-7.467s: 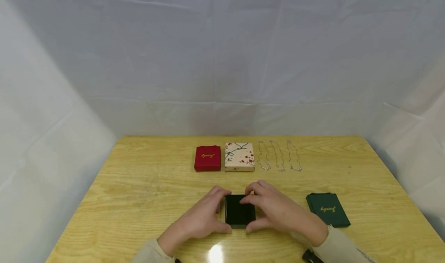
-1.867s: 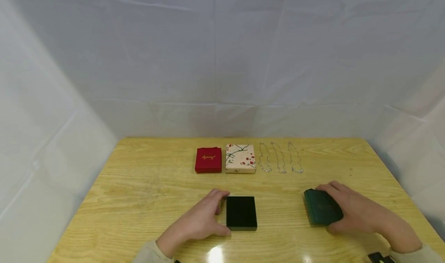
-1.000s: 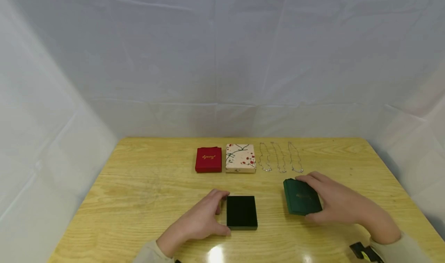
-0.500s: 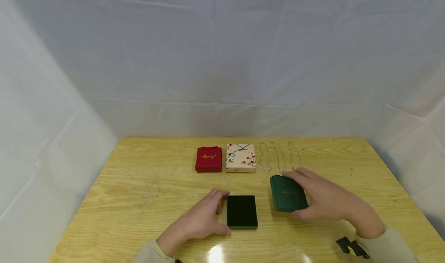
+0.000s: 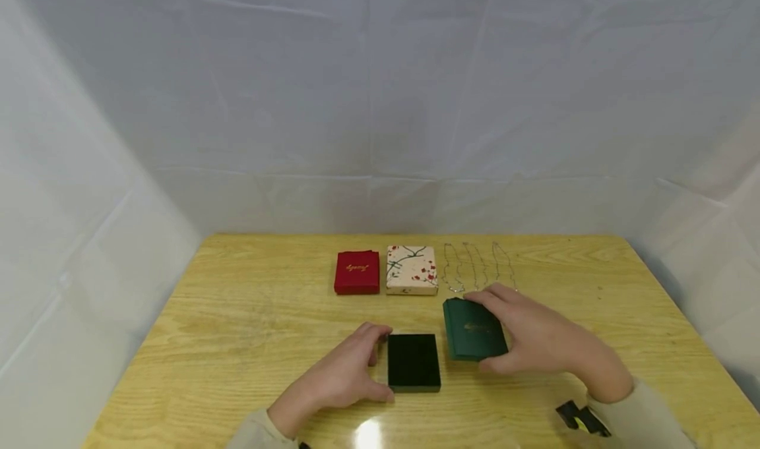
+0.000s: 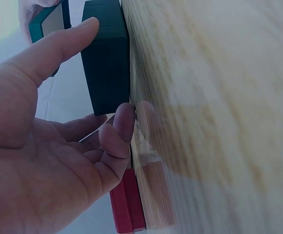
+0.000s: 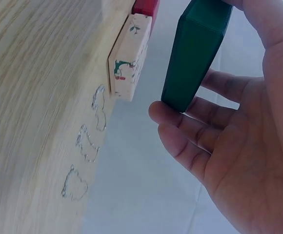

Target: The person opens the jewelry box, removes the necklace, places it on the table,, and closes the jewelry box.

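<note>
A dark green jewelry box base [image 5: 413,362] with a black top surface lies on the table near the front middle. My left hand [image 5: 347,373] holds its left side, thumb at the near corner and fingers at the far one. Just right of the base, my right hand [image 5: 531,333] grips a green jewelry box lid [image 5: 475,330] with gold lettering, raised off the table and tilted. The lid's pale inner side [image 6: 52,22] shows in the left wrist view. In the right wrist view, thumb and fingers span the lid's side [image 7: 195,53].
Along the back stand a red jewelry box [image 5: 357,272] and a cream floral box [image 5: 411,270]. Right of them lie three thin silver chains, the nearest one [image 5: 454,268] beside the floral box. The wooden table [image 5: 237,343] is bounded by white cloth [image 5: 285,139].
My right hand has left the box base, picked up the green lid from the right and carried it left, close to the base. My left hand has stayed at the base.
</note>
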The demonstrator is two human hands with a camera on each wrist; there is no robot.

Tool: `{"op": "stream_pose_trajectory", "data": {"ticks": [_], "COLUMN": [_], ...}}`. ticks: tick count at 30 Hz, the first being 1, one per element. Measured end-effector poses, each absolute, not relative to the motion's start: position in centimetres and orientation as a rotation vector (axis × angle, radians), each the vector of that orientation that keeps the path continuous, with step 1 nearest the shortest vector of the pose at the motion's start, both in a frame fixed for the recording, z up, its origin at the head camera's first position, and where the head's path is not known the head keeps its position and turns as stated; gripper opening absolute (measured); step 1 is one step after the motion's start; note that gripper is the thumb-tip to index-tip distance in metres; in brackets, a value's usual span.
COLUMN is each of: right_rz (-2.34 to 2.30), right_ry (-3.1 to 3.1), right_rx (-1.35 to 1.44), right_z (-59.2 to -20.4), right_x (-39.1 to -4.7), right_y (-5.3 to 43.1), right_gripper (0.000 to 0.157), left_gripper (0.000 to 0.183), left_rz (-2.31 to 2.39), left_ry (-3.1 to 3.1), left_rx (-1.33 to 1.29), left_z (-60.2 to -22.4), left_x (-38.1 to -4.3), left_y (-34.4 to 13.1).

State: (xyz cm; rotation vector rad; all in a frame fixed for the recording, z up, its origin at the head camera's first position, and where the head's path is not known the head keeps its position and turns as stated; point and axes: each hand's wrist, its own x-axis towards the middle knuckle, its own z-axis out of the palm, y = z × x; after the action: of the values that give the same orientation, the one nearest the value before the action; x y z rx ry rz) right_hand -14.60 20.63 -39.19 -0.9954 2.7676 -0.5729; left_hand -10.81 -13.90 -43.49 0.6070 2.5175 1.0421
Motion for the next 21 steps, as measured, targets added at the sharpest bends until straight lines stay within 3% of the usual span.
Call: {"op": "stream_pose_trajectory", "data": {"ticks": [21], "right_rz": [-0.578], "right_ry": [2.774], "right_rx": [-1.067], "right_z": [-39.3], "right_x": [-15.0], "right_y": [16.7], "right_gripper": [0.099], "left_gripper": [0.093], "left_rz": [1.056], "left_ry": [2.490], "left_rx": [0.567], "left_z": [-43.5], "left_x": [-10.9], "left_y": [-14.0]}}
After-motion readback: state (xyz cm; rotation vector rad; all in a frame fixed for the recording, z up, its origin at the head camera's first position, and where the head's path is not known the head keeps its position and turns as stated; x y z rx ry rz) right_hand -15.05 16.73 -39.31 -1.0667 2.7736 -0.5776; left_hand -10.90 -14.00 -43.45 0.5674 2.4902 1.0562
